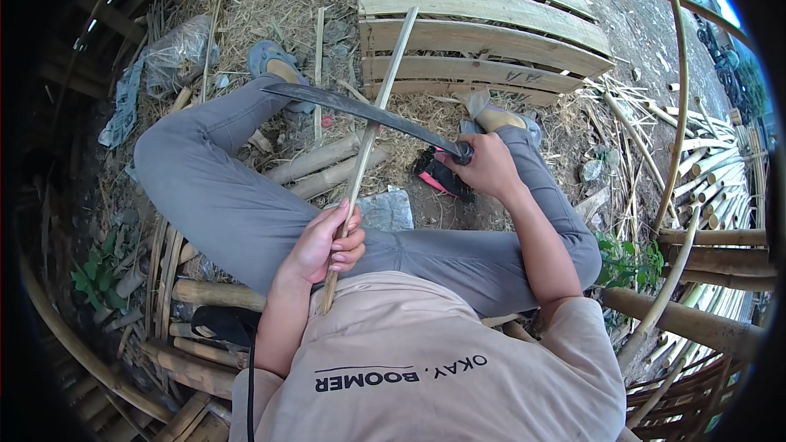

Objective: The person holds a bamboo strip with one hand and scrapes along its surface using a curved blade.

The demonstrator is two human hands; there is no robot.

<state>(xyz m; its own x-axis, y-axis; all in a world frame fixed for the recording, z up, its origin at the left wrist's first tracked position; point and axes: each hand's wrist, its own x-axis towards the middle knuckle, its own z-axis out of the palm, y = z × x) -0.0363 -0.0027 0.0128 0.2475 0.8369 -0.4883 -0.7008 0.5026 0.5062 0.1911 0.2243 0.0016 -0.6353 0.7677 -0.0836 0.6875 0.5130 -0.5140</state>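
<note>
My left hand (327,244) is closed around the lower part of a long, narrow bamboo strip (391,74). The strip slants up and away from my waist, its far end in front of a wooden crate. In my right hand (485,170) is the dark handle of a machete (360,110). Its long blade points to the left and crosses the strip around mid-length; whether the edge bites into the bamboo I cannot tell. Just below the right hand, a black and pink object (438,176) lies on the ground between my legs.
A slatted wooden crate (483,33) stands beyond my feet. Cut bamboo poles (315,165) lie between my legs, near a flat grey block (385,211). More poles (716,168) are stacked at the right. Crumpled plastic (180,53) and straw cover ground at the far left.
</note>
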